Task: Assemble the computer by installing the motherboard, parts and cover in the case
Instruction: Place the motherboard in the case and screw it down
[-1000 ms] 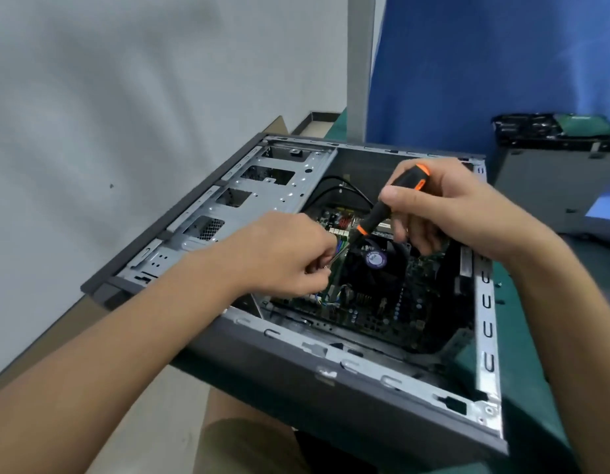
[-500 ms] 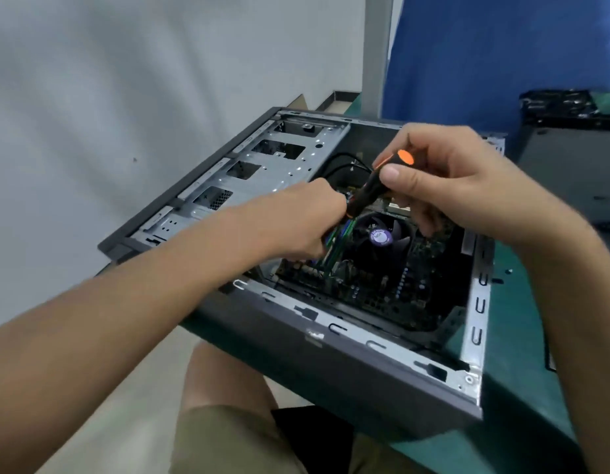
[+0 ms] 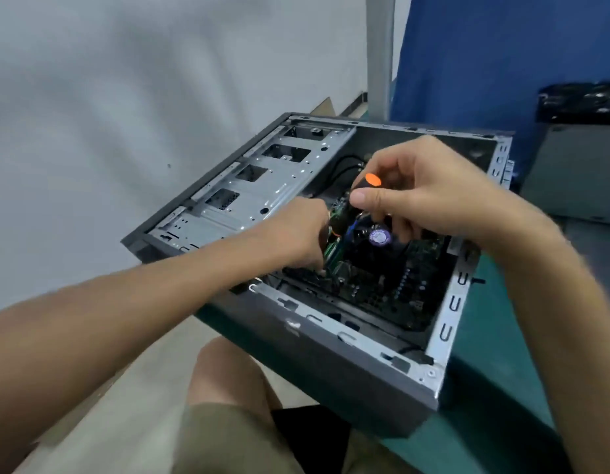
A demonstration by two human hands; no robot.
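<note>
An open grey computer case [image 3: 331, 364] lies on its side on a green table. Inside it sits the dark motherboard [image 3: 392, 278], with a black cooler fan bearing a purple sticker [image 3: 379, 237]. My right hand [image 3: 426, 193] grips a black-and-orange screwdriver [image 3: 360, 191], whose shaft points down and left into the case. My left hand [image 3: 296, 230] reaches into the case beside the screwdriver's lower end, fingers curled at the tip. What the left fingers pinch is hidden.
The silver drive cage [image 3: 262, 186] fills the case's left half. A second grey case [image 3: 577, 165] with parts on top stands at the far right. A blue panel [image 3: 502, 56] and a grey post [image 3: 380, 53] rise behind. My knees are below the green table's edge [image 3: 485, 449].
Both hands have sunk lower into the case, and the screwdriver has tilted steeper so its orange butt now faces the camera. The view has dipped and shifted.
</note>
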